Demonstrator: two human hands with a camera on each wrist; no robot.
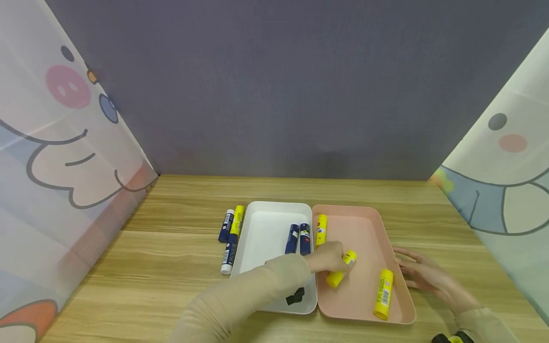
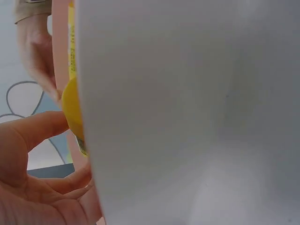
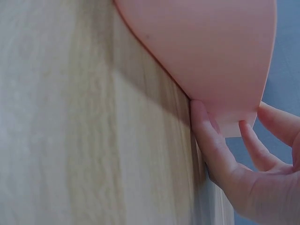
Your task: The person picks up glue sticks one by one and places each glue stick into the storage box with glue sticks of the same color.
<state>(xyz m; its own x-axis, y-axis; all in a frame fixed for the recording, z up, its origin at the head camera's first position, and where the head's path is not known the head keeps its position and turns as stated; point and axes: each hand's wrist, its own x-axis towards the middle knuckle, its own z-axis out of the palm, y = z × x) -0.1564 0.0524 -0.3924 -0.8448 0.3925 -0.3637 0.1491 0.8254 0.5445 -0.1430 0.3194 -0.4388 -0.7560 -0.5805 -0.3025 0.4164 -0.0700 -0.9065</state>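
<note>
My left hand point(image 1: 327, 257) reaches across the white tray point(image 1: 263, 216) into the pink tray point(image 1: 356, 219). It pinches a yellow glue stick point(image 1: 336, 279), which lies slantwise in that tray; the left wrist view shows thumb and fingers at the stick's round yellow end point(image 2: 71, 105), partly hidden by the white tray's wall. Another yellow glue stick point(image 1: 321, 230) lies along the pink tray's left side, and a third yellow stick point(image 1: 383, 294) is near its front right corner. Outside, my right hand point(image 1: 422, 274) touches the pink tray's right wall with extended fingertips point(image 3: 200, 112).
Two navy glue sticks point(image 1: 304, 239) lie in the white tray, by its right wall. Left of that tray, a yellow stick point(image 1: 237, 220) and two navy ones point(image 1: 229, 255) lie on the wooden table point(image 1: 184, 247). A grey panel point(image 1: 291, 95) rises behind, with printed cloths at both sides.
</note>
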